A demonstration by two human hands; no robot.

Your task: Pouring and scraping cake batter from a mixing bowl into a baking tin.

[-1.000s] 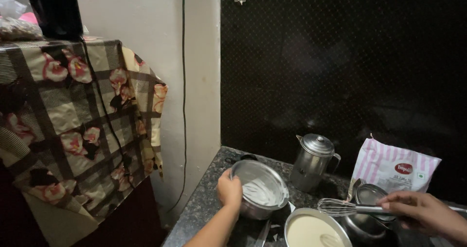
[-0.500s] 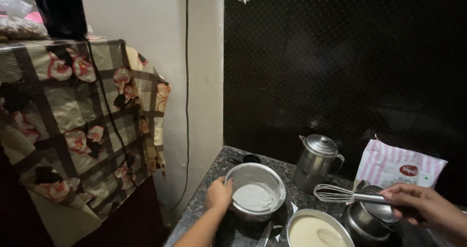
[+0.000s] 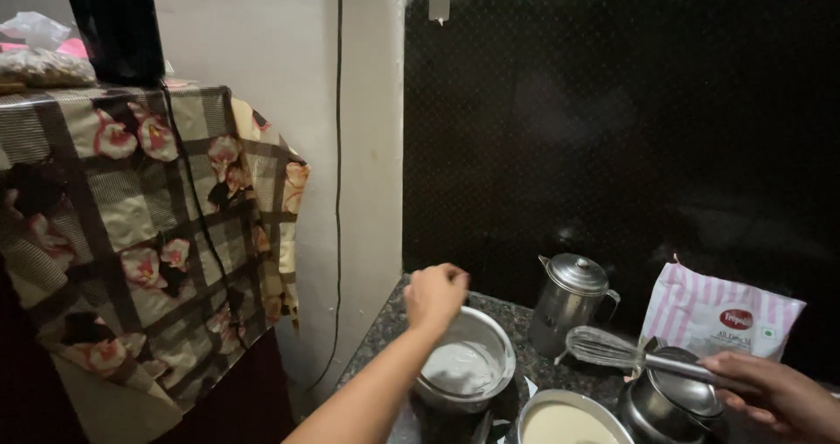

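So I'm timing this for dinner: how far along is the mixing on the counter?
Seemingly done: the wide steel bowl in front holds pale, smooth-looking batter. In hand: the left hand hovers closed above the round steel pot of white powder, as if pinching some; the right hand holds the wire whisk, lifted clear. Left, probably: adding powder and whisking. The pink-striped bag stands beside.

Home kitchen, dark speckled stone counter against a black backsplash, lidded steel jug, steel pots, wire whisk, pink-striped flour bag, floral cloth draped over an appliance, plastered wall.
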